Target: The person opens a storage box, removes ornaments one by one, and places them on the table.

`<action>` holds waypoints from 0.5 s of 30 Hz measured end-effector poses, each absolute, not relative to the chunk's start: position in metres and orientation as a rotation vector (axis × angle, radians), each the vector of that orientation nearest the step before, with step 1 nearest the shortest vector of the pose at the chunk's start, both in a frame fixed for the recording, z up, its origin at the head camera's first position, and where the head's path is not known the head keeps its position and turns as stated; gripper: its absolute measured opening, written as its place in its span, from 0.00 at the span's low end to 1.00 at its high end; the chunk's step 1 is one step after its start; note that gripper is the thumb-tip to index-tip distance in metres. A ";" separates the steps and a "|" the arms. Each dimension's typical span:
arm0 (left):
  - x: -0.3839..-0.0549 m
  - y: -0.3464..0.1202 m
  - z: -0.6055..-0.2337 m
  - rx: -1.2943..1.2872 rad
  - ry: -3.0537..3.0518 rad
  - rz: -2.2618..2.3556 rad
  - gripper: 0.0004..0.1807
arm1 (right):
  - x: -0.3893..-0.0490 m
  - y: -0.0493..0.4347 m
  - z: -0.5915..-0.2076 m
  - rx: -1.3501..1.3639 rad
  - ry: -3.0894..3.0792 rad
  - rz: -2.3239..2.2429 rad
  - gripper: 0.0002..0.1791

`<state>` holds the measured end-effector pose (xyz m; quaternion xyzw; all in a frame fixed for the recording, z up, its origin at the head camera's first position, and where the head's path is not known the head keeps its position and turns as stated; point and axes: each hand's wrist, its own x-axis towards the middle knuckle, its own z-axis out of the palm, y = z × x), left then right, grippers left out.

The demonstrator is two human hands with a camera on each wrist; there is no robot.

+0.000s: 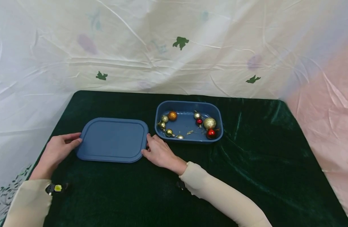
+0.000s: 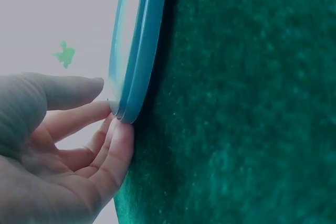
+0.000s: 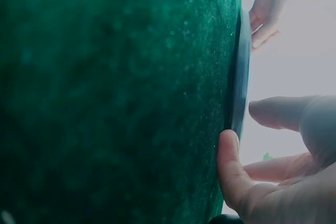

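Note:
A blue rectangular lid [image 1: 112,140] with rounded corners lies close over the dark green cloth, left of a matching blue box. At the lid's left short edge is my left hand [image 1: 56,150], with thumb and fingertips at the rim. In the left wrist view, several fingers [image 2: 118,142] meet the lid's edge from below, the thumb beside its upper face. My right hand [image 1: 161,153] holds the opposite short edge, thumb near the front corner and index finger farther back. The right wrist view shows the little finger [image 3: 228,153] low against the lid's edge [image 3: 241,77].
The open blue box [image 1: 188,141] stands just beyond my right hand. Inside are small baubles, including an orange one [image 1: 172,115], a red one [image 1: 211,133] and a glittery gold one [image 1: 209,123]. Green velvet [image 1: 261,151] covers the table; a pale patterned curtain [image 1: 139,47] hangs behind.

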<state>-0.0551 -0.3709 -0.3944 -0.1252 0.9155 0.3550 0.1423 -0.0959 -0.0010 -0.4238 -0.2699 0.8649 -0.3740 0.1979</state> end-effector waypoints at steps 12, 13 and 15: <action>-0.048 -0.363 -0.387 -0.234 2.820 0.837 0.34 | -0.092 0.011 -0.447 -0.758 2.322 -1.233 0.39; -0.046 -0.359 -0.387 -0.220 2.856 0.825 0.33 | -0.090 0.013 -0.450 -0.770 2.312 -1.258 0.38; -0.043 -0.351 -0.386 -0.203 2.919 0.823 0.33 | -0.088 0.017 -0.454 -0.794 2.292 -1.280 0.38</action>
